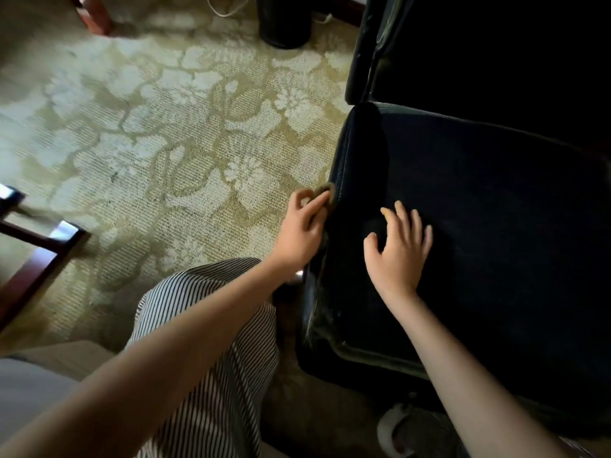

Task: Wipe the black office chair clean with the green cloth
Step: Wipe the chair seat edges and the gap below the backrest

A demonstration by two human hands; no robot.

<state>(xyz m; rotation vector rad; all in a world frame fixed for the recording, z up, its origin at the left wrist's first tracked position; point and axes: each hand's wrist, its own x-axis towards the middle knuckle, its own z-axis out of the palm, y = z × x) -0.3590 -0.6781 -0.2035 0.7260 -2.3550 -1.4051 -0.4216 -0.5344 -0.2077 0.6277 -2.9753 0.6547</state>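
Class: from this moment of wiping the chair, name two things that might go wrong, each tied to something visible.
1. The green cloth is bunched small in the fingers of the left hand at the side edge of the chair seat; it may slip onto the carpet or miss patches.
2. The right hand rests open on the seat; leaning there might turn or shift the chair.

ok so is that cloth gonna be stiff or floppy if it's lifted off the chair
Probably floppy: the cloth sits crumpled in the left hand, bulging out past it. Likely light too, since a loose pinch holds it. It seems to mould to the chair edge, so it should drag rather than slip, though the dim light hides its texture.
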